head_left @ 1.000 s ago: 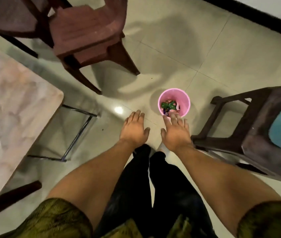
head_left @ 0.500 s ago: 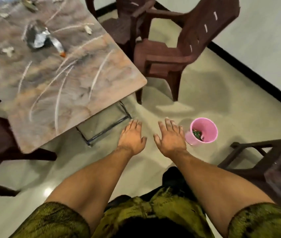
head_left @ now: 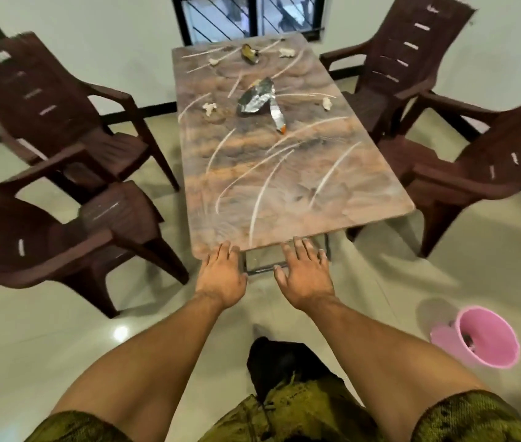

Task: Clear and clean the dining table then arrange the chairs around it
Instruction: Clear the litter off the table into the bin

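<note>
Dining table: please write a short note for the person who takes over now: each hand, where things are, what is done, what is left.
Left hand and right hand: both open, empty, by the near end of the table.
On it: crumpled foil, a dark scrap at the far end, white paper bits.
Pink bin on the floor at right, something dark inside.
Done: perhaps some rubbish binned.
Left: clear the table, wipe it, arrange the four chairs.
</note>
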